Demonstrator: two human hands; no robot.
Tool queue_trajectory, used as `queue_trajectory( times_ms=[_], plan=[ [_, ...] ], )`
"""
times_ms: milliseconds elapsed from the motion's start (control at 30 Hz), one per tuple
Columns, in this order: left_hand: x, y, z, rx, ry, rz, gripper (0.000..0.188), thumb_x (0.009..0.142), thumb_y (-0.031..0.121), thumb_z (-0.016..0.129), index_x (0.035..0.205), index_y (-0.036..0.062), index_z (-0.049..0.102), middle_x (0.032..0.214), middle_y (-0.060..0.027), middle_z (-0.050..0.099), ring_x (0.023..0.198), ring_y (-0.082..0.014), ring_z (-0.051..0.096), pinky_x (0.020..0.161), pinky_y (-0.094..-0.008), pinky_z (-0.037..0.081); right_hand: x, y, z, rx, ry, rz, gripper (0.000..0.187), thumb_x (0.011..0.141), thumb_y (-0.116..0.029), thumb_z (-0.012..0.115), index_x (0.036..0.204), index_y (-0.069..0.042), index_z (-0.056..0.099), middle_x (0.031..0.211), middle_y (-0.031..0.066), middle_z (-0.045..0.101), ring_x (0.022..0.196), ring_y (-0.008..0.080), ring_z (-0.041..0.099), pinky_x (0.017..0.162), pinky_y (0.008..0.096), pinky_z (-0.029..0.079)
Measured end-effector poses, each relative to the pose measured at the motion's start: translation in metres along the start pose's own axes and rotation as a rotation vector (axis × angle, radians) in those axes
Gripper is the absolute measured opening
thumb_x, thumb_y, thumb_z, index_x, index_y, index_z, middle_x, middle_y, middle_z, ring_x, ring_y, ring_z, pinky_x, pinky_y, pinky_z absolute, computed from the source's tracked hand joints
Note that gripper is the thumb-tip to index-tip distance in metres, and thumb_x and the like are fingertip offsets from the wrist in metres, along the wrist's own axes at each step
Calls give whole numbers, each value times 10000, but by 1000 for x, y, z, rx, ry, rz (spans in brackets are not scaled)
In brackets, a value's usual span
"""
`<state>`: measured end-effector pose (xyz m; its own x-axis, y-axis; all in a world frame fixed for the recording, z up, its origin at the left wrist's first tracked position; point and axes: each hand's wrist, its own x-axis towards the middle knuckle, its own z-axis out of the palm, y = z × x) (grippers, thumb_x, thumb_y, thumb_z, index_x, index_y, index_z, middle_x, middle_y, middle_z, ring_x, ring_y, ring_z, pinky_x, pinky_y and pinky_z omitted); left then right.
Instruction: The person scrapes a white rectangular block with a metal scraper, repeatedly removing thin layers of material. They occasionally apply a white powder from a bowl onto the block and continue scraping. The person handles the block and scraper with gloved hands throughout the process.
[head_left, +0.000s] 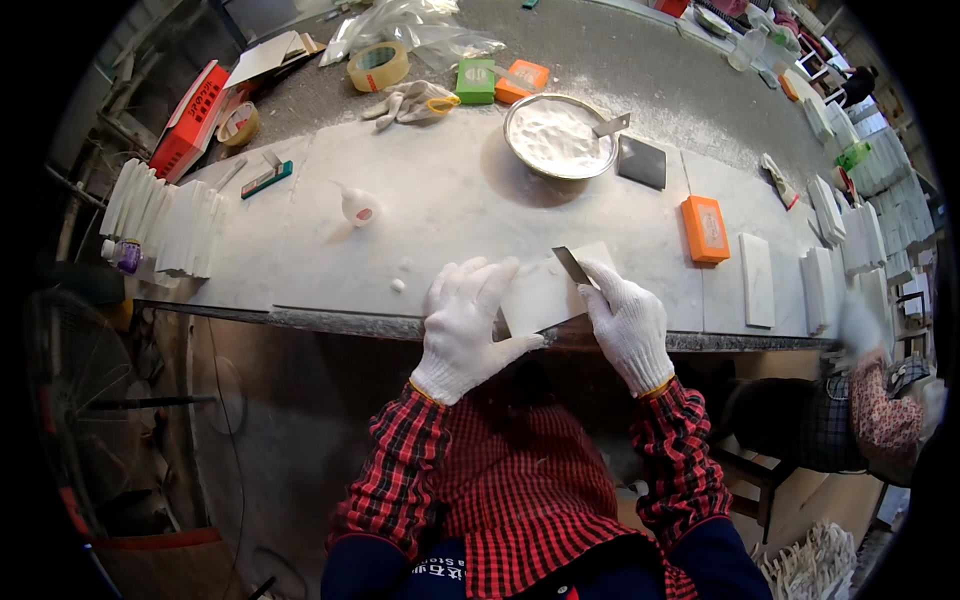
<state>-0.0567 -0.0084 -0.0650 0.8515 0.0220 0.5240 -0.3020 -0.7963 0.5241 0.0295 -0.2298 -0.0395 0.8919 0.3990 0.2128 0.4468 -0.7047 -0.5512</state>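
Observation:
A white stone tile lies at the front edge of the table, its near corner reaching the edge. My left hand, in a white knit glove, grips the tile along its left side, thumb toward the near corner. My right hand, gloved the same way, pinches a flat grey metal scraper blade between thumb and fingers. The blade stands tilted over the right part of the tile; whether it touches the surface I cannot tell. Small white lumps lie left of my left hand.
Beyond the tile stands a metal bowl of white paste, beside a grey plate. A white squeeze bottle is farther left. Stacked tiles line the left end; an orange box sits right. A co-worker's sleeve shows at far right.

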Motion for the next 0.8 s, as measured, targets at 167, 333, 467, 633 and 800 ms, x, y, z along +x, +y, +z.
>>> queue_trajectory(
  times_ms=[167,333,467,633,800],
  plan=[
    [0,-5,6,25,45,13,946,607,367,1000,1404,24,623,1304,-191,681,1209,-398,633,1109,-539,468,7,-7,-3,-156,-105,27,337,994,-255,673,1327,-220,709,889,185,748,792,409,733,699,514,571],
    [-2,-6,10,72,67,12,908,624,432,973,1365,13,656,1284,-192,702,1217,-377,647,1137,-538,448,11,-2,-6,-128,-134,-6,321,980,-253,687,1296,-217,729,864,193,740,788,418,730,703,512,577],
    [-3,-8,14,94,70,13,895,625,422,968,1360,15,661,1263,-186,712,1204,-365,657,1138,-537,444,15,6,-7,-47,-148,-45,327,973,-236,694,1297,-219,736,854,198,735,794,418,732,712,510,583],
    [-4,-10,15,78,69,7,856,651,431,946,1357,32,671,1240,-152,720,1201,-342,660,1138,-532,437,20,20,-8,-3,-196,-113,355,968,-219,698,1321,-231,734,871,193,740,800,416,733,717,503,587],
    [-5,-11,17,93,62,-13,802,692,476,907,1343,60,690,1231,-96,725,1232,-305,648,1150,-527,419,27,26,-14,-7,-254,-198,372,969,-199,689,1335,-247,732,868,179,744,790,402,736,709,491,587]
  ],
)
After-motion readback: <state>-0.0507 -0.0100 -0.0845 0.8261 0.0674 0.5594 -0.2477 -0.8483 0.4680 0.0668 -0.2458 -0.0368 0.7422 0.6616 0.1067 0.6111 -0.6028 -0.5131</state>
